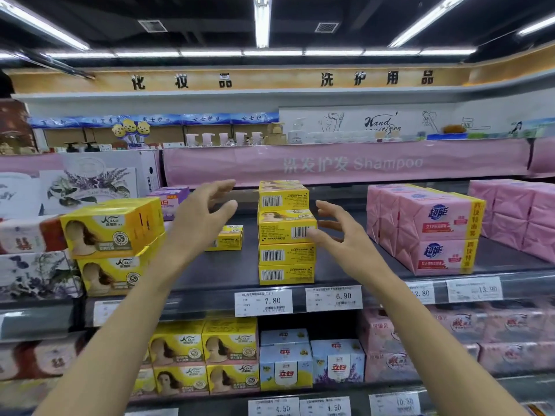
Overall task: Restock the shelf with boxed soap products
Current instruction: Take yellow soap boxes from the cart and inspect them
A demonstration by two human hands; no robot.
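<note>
A stack of several yellow soap boxes (286, 232) stands on the dark middle shelf (345, 271), barcodes facing me. My left hand (201, 219) hovers to the left of the stack, fingers spread, holding nothing. On the right side of the stack my right hand (339, 232) has its fingers spread, and its fingertips come close to or touch the second box from the top. A single yellow soap box (226, 238) lies further back on the shelf, partly behind my left hand.
Larger yellow soap packs (112, 244) are stacked at the left, pink wrapped soap bundles (432, 232) at the right. Price tags (263, 302) line the shelf edge. The lower shelf holds yellow boxes (207, 355) and blue-white boxes (312, 361). A pink Shampoo banner (345, 163) hangs above.
</note>
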